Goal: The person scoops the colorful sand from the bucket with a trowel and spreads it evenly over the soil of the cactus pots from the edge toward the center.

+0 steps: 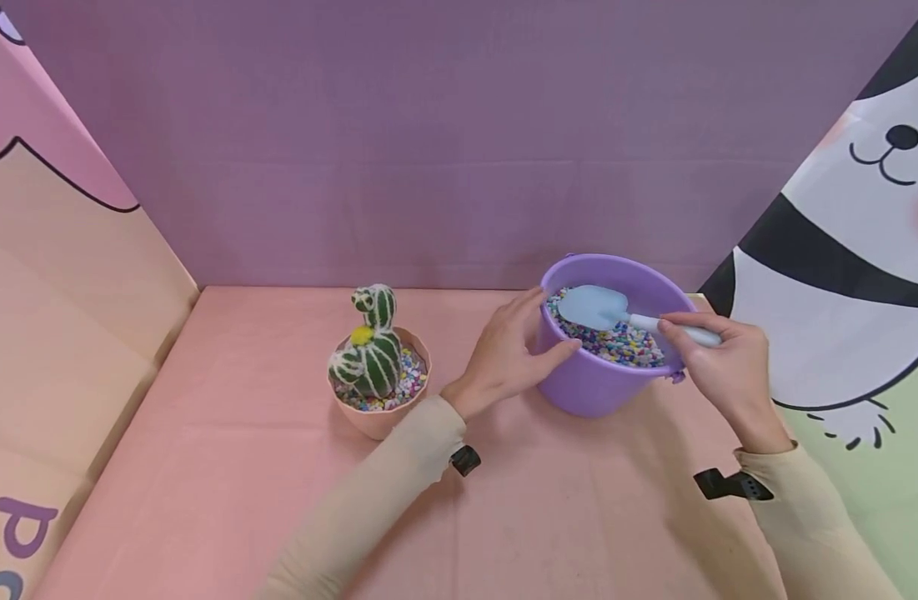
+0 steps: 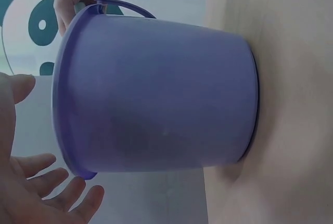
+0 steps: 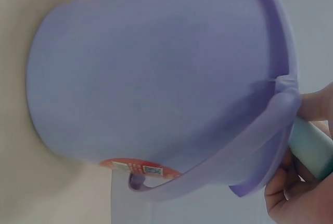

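A purple bucket (image 1: 594, 387) stands on the pink surface, partly filled with small multicoloured pebbles (image 1: 631, 346). My right hand (image 1: 724, 358) grips the handle of a light blue trowel (image 1: 594, 307), whose blade lies over the pebbles inside the bucket. In the right wrist view, fingers wrap the trowel handle (image 3: 312, 148) close to the bucket's rim. My left hand (image 1: 507, 354) is spread at the bucket's left side, thumb and fingers loosely extended by the rim. The left wrist view shows those fingers (image 2: 62, 187) apart, right at the rim, pinching nothing.
Left of the bucket, a plush cactus (image 1: 379, 362) with a yellow flower sits in a peach pot (image 1: 368, 421) of coloured pebbles. A purple backdrop (image 1: 443, 150) rises behind, with printed panels, one a panda (image 1: 864, 275), at the sides. The bucket's carrying handle (image 3: 218, 156) hangs down its side.
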`<state>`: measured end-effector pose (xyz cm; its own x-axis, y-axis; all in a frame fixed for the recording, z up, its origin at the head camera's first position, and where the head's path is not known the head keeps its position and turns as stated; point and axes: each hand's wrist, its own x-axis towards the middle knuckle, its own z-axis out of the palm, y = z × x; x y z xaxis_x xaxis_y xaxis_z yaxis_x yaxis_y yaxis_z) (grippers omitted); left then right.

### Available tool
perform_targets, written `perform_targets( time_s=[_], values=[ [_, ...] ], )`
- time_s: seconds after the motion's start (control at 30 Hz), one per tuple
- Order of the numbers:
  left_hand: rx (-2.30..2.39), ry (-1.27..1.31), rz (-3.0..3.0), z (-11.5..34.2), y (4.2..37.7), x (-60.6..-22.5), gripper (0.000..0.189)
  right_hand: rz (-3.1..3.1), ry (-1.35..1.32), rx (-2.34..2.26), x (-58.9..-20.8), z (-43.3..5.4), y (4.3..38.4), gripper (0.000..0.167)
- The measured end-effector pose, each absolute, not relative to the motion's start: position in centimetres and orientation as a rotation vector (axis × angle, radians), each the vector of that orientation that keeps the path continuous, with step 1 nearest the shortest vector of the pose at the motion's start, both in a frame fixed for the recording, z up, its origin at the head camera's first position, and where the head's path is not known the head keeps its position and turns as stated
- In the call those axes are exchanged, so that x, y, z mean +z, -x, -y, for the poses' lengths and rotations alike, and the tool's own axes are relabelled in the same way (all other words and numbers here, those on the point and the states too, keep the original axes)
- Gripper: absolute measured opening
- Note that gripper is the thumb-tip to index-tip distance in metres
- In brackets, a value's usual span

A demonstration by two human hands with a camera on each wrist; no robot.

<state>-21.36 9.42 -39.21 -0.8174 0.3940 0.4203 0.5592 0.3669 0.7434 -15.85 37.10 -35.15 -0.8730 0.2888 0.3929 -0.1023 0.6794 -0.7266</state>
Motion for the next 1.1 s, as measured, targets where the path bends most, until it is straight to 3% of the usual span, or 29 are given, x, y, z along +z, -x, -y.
perform_targets(
  time_s=[1.1],
  values=[
    [-1.328, 0.768, 2.556, -10.7, 21.6, -39.7, 0.088, 2.405, 0.11, 1.076, -36.2, -37.2, 16.0, 0.03]
  ],
)
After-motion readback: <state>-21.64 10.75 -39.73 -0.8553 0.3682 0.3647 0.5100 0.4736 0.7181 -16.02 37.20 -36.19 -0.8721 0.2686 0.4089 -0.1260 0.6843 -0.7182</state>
